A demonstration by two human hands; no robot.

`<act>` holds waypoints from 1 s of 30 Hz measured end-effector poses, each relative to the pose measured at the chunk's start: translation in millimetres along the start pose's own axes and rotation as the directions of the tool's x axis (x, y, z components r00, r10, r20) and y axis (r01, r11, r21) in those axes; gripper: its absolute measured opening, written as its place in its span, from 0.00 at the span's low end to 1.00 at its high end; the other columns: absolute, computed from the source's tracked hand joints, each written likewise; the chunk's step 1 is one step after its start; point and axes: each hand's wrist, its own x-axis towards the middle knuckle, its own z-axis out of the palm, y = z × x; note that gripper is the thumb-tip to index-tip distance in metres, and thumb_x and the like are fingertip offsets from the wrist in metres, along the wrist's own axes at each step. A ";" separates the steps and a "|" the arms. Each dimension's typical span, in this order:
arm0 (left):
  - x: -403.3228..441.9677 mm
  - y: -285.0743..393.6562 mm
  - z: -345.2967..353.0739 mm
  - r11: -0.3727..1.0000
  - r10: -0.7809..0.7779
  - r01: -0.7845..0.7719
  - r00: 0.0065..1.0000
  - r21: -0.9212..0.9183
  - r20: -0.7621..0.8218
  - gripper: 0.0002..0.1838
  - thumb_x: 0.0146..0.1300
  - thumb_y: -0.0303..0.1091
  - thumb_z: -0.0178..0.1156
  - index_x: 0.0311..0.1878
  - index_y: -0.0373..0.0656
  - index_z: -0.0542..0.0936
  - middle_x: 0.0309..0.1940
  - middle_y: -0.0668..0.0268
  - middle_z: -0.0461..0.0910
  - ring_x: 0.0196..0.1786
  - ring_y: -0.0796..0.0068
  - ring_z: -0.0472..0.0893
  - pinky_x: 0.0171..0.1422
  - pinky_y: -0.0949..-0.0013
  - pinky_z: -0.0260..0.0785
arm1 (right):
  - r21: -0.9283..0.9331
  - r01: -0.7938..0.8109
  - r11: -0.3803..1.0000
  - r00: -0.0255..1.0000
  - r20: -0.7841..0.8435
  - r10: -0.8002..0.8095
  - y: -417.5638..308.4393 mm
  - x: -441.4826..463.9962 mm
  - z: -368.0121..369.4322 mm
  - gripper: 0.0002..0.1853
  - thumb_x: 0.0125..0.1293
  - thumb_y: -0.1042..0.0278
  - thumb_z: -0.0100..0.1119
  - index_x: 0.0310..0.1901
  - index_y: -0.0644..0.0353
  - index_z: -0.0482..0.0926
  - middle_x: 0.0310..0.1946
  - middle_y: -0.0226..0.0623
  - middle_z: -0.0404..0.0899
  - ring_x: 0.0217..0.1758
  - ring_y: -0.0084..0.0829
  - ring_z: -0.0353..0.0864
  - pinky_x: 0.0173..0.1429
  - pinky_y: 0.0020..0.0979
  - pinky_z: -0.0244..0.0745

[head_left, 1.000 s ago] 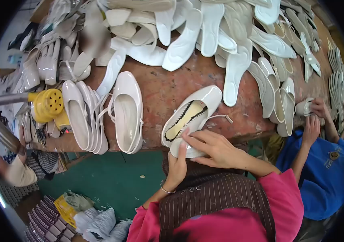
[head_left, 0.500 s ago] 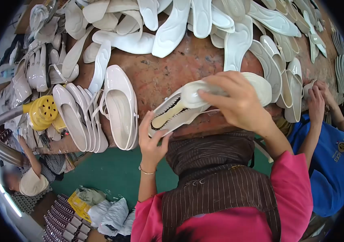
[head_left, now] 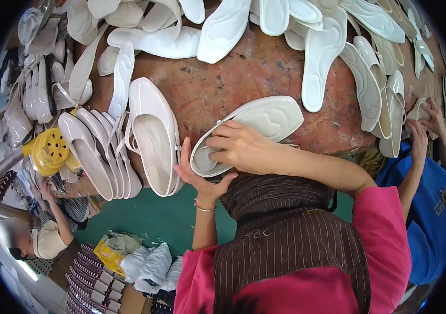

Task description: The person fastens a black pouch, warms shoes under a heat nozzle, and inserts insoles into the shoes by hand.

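Observation:
A glossy off-white shoe (head_left: 291, 107) lies slanted on the bench before me, its toe to the upper right. Inside it an off-white insole (head_left: 272, 119) lies along the sole, its middle covered by my right hand (head_left: 246, 149). The bent fingers of that hand press on the insole towards the heel end. My left hand (head_left: 202, 180) cups the heel, with the thumb on the near side and the fingers on the far side. Just left of it stands another off-white shoe (head_left: 155, 136), beside a row of nested shoes (head_left: 89, 152).
Loose white insoles (head_left: 325, 57) are spread over the far side of the worn reddish bench (head_left: 223, 83). A yellow perforated fixture (head_left: 49, 152) stands at the left. A co-worker in a blue shirt (head_left: 424, 209) handles a shoe at the right; another person (head_left: 50, 238) is at the lower left.
The insole, half lifted over the shoe before, now lies inside it, hiding the dark-edged inner bottom. My right hand has moved left and down towards the heel.

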 end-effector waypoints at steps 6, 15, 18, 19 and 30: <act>-6.4 -6.2 3.8 0.996 -0.025 0.023 1.000 -0.089 -0.018 0.73 0.52 0.64 0.73 0.79 0.48 0.25 0.72 0.39 0.57 0.73 0.42 0.62 0.75 0.44 0.59 | 0.068 -0.027 0.997 0.999 0.024 0.026 3.8 -0.3 4.7 0.19 0.41 0.71 0.66 0.40 0.59 0.86 0.49 0.37 0.80 0.56 0.38 0.78 0.62 0.38 0.74; -4.1 -7.1 -0.7 0.986 -0.049 0.052 0.998 -0.159 0.026 0.69 0.53 0.65 0.70 0.80 0.46 0.32 0.72 0.38 0.57 0.73 0.42 0.62 0.74 0.44 0.58 | 0.066 0.074 0.995 0.994 0.072 -0.078 2.9 -0.2 4.9 0.17 0.51 0.69 0.61 0.44 0.62 0.85 0.56 0.39 0.78 0.61 0.37 0.77 0.66 0.36 0.73; 6.0 -6.0 -14.4 0.989 -0.050 0.071 0.986 -0.127 0.161 0.57 0.57 0.60 0.68 0.79 0.43 0.48 0.72 0.36 0.58 0.73 0.38 0.63 0.75 0.45 0.58 | 0.079 0.213 0.974 0.970 0.101 -0.221 10.3 -1.3 15.4 0.18 0.56 0.66 0.60 0.48 0.60 0.84 0.60 0.40 0.76 0.68 0.35 0.73 0.72 0.37 0.68; 9.3 -3.7 -20.7 0.992 -0.060 0.085 0.971 -0.098 0.231 0.52 0.58 0.58 0.67 0.78 0.41 0.54 0.72 0.35 0.58 0.73 0.36 0.63 0.75 0.45 0.58 | 0.061 0.199 0.978 0.963 0.175 -0.207 10.5 -1.0 15.2 0.19 0.57 0.65 0.59 0.50 0.59 0.84 0.62 0.40 0.76 0.69 0.34 0.72 0.74 0.37 0.65; 8.7 6.3 -1.6 0.958 -0.214 0.204 0.976 -0.203 -0.029 0.12 0.68 0.38 0.50 0.43 0.37 0.67 0.62 0.39 0.71 0.63 0.46 0.72 0.72 0.49 0.59 | -0.329 -0.197 0.924 0.973 0.053 0.226 -28.8 -28.1 -0.2 0.18 0.51 0.68 0.62 0.46 0.50 0.89 0.61 0.39 0.79 0.68 0.38 0.75 0.80 0.49 0.53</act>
